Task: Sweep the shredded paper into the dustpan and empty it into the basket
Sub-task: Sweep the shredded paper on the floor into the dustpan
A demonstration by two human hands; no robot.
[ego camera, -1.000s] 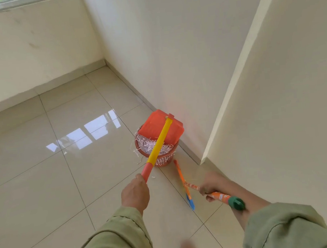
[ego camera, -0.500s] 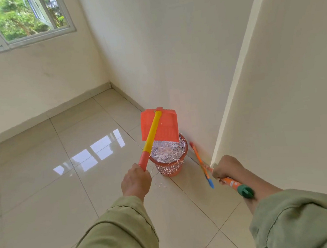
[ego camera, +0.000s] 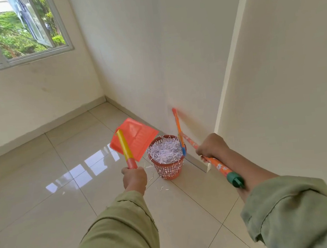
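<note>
Flanking the full basket [ego camera: 168, 169]: wall [ego camera: 151, 64], window [ego camera: 16, 34].

A glossy pale tiled floor [ego camera: 44, 198] mirrors the window's light. On it, close to the wall's corner, stands a red mesh basket [ego camera: 169, 169] heaped with shredded paper [ego camera: 164, 151]; a few loose strips [ego camera: 162, 189] lie on the tiles just beside it.

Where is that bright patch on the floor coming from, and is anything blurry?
Head view: the patch on the glossy floor tiles is glare mirroring the window; the broom head near the wall is smeared by motion, while the basket and dustpan look fairly sharp; wide-angle bending curves the walls.
</note>
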